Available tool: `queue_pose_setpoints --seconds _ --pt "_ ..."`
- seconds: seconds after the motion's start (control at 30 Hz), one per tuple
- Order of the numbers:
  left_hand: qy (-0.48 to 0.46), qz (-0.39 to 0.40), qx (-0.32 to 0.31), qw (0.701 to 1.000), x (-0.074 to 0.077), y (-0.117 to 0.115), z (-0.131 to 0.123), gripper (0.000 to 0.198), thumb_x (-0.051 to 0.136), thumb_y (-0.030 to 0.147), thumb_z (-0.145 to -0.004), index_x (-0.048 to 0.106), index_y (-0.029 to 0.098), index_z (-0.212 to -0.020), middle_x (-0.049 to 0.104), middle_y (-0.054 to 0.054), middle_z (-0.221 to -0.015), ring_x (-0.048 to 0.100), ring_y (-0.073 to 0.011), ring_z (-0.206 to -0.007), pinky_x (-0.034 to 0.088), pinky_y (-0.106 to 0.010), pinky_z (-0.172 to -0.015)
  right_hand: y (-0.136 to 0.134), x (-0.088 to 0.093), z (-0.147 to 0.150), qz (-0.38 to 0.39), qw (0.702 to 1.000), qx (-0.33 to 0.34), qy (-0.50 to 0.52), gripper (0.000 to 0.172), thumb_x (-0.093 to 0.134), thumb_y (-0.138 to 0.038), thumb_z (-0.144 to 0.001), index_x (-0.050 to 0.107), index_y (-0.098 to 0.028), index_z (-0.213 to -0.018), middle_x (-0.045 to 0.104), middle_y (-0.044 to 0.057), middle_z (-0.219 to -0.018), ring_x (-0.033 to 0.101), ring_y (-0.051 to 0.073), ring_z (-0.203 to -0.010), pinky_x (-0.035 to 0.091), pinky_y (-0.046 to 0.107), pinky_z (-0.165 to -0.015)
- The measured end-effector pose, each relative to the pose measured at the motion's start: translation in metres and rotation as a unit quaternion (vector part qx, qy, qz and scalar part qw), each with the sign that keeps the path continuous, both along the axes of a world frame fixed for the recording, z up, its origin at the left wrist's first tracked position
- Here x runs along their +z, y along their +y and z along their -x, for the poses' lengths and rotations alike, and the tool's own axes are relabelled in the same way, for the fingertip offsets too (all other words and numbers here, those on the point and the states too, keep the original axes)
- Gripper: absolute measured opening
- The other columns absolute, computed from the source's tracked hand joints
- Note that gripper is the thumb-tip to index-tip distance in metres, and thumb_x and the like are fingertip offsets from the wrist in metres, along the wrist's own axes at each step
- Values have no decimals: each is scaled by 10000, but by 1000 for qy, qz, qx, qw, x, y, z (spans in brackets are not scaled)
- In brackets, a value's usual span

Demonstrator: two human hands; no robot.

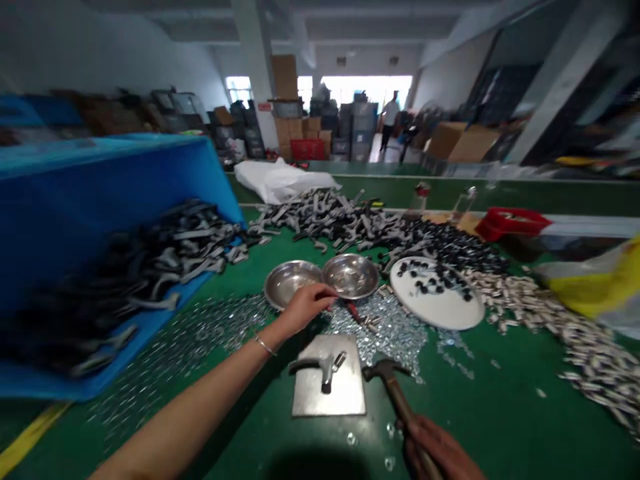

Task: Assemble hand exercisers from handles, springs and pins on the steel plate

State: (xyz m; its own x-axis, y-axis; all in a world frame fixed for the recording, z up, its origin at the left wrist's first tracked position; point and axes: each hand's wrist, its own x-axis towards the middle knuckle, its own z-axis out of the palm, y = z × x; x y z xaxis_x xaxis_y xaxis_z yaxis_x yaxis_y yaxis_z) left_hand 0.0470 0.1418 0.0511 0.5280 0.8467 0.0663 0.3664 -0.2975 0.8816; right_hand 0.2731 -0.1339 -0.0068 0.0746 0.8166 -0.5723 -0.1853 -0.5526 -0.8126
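Observation:
My left hand (307, 305) reaches over the near rims of two shallow metal bowls, the left bowl (287, 275) and the right bowl (351, 275). Its fingers are pinched together; whatever may be between them is too small to make out. My right hand (433, 445) is wrapped around the handle of a claw hammer (395, 387), whose head rests beside a metal plate (327, 405). On that plate lie a grey curved lever-like part (320, 365) and a small metal cylinder (339, 361). Just beyond the plate is a red-handled tool (353, 311).
A blue bin (220, 180) of dark and grey parts stands at left. Small clear pieces (395, 327) cover the middle, beside a white plate (440, 310) with black knobs. Heaped parts (325, 213) lie behind, metal pieces (565, 320) at right. A person (390, 120) stands far off.

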Motion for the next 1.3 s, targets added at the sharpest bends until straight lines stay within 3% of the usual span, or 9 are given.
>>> queue_pose_setpoints --seconds 0.13,0.23,0.4,0.63,0.8,0.9,1.0,1.17,1.3 --pt "-77 122 37 989 -11 -62 27 220 679 332 -836 675 145 -951 699 -34 -773 666 -159 -690 511 -270 -662 3 11 -4 47 998 -30 -14 556 714 -693 -725 607 -230 -1015 595 -38 -636 573 115 -516 437 181 -431" --pt "-28 81 59 995 -19 -88 33 172 651 316 -868 675 145 -857 694 -48 -809 650 -166 -760 503 -286 -722 14 35 -3 28 998 5 -61 541 629 -705 -796 572 -244 -1073 556 -63 -564 481 99 -421 420 188 -403" --pt "78 -34 37 996 -36 -92 25 163 635 275 -893 677 156 -790 672 -53 -854 614 -185 -851 462 -305 -797 27 56 6 -27 990 70 -117 484 599 -699 -820 541 -243 -971 555 -61 -598 451 88 -398 376 188 -365" --pt "171 -88 26 981 -50 -92 17 172 594 286 -934 648 154 -838 660 -64 -896 602 -200 -882 427 -322 -812 21 35 10 -9 988 83 -127 448 552 -674 -865 525 -237 -960 516 -78 -613 393 69 -377 276 166 -318" --pt "237 -259 -142 926 -39 -93 22 255 445 312 -1014 632 138 -1018 643 -116 -1059 556 -251 -1045 360 -440 -971 31 35 -7 -78 955 169 -229 411 511 -595 -923 610 -220 -1056 666 2 -709 620 160 -547 494 245 -475" --pt "221 -250 -119 935 -34 -97 30 714 644 600 -842 480 126 -1350 531 -192 -1327 465 -350 -1220 303 -534 -1050 40 48 -15 -176 894 220 -348 402 538 -519 -924 649 -227 -1178 757 95 -1035 716 267 -887 570 359 -792" --pt "204 -193 -105 954 -34 -106 39 1269 795 637 -659 64 123 -1560 462 -232 -1396 420 -395 -1271 281 -575 -1082 47 62 -11 -245 845 220 -421 419 482 -472 -955 609 -242 -1282 722 115 -1197 706 287 -997 553 374 -866" --pt "197 -126 -116 965 -41 -112 45 1238 807 428 -747 -98 216 -1565 521 -186 -1338 465 -373 -1259 287 -589 -1091 66 66 5 -231 793 305 -474 392 401 -465 -977 632 -209 -1163 752 125 -994 724 280 -797 548 367 -702" --pt "185 -111 -113 970 -45 -110 45 1238 822 426 -729 -58 204 -1572 563 -165 -1290 481 -364 -1230 271 -603 -1103 79 47 -6 -152 831 327 -425 404 353 -482 -997 649 -207 -1025 744 72 -812 708 238 -697 534 311 -627"
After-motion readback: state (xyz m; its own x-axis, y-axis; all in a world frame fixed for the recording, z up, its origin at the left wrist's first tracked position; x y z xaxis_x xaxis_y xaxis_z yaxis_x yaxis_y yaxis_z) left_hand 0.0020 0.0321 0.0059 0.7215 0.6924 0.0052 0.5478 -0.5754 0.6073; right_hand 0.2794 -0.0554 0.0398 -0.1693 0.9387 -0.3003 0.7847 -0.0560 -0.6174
